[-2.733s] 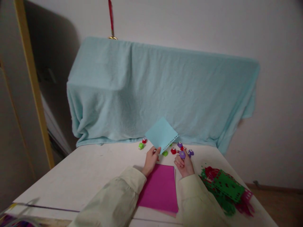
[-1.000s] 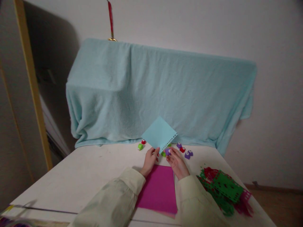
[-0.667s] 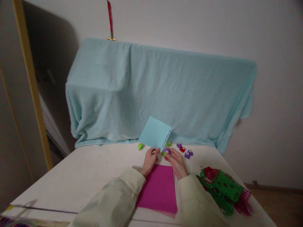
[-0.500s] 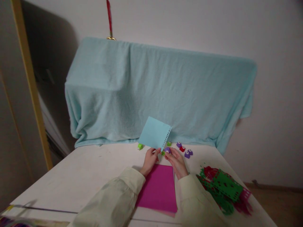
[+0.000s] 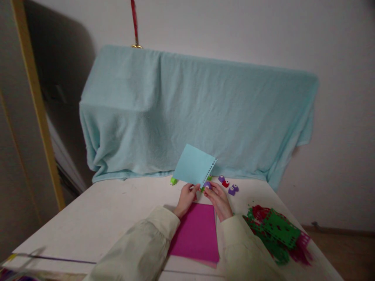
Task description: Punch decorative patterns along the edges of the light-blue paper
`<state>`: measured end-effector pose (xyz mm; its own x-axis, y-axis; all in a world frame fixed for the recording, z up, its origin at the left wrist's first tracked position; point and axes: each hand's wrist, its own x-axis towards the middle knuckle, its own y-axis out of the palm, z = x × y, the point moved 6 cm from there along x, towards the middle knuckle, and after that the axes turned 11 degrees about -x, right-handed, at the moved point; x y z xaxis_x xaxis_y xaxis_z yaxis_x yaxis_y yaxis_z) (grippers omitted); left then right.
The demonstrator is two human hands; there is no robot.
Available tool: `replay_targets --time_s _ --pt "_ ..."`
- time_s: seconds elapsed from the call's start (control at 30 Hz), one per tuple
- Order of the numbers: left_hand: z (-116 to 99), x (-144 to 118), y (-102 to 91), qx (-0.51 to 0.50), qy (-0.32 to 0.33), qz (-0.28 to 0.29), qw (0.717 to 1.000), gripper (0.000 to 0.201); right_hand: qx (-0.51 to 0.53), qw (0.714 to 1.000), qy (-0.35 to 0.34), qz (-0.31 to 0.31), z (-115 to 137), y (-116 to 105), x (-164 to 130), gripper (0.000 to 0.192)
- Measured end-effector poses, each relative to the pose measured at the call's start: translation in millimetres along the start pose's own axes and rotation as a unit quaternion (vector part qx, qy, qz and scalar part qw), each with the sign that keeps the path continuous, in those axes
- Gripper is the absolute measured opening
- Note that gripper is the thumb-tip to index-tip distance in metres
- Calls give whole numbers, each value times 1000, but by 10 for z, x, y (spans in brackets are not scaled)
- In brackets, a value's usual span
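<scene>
My left hand (image 5: pixel 187 196) pinches the near corner of a light blue sheet of paper (image 5: pixel 193 164), raised and tilted above the table. A row of small punched holes runs along the sheet's right edge. My right hand (image 5: pixel 219 199) is closed around a small purple craft punch (image 5: pixel 207 184), which sits at the paper's lower right edge. A bit of green shows between my hands, too small to make out. Beneath my wrists lies a stack of magenta paper (image 5: pixel 196 234).
Several small punches, including a red one (image 5: pixel 225 184) and a purple one (image 5: pixel 231 191), lie to the right; a green one (image 5: pixel 173 181) is left of the paper. Punched green and red paper scraps (image 5: pixel 281 228) lie at right. A light blue cloth (image 5: pixel 205 105) hangs behind the white table (image 5: pixel 88 222).
The light blue paper has shifted slightly to the right past the purple punch, covering more of the green punch behind it. Both hands stay almost in the same place.
</scene>
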<state>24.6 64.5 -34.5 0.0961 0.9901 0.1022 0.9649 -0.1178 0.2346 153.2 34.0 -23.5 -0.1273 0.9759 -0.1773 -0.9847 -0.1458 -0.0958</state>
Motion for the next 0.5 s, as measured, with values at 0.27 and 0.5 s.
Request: replay_targets --time_s 0.27,0.5 --pt "-10 -4 13 7 -1 10 1000 45 -4 1000 4 7 33 19 -23 118" --pt "-55 -24 6 26 10 5 1000 48 -5 1000 7 19 41 38 -29 118"
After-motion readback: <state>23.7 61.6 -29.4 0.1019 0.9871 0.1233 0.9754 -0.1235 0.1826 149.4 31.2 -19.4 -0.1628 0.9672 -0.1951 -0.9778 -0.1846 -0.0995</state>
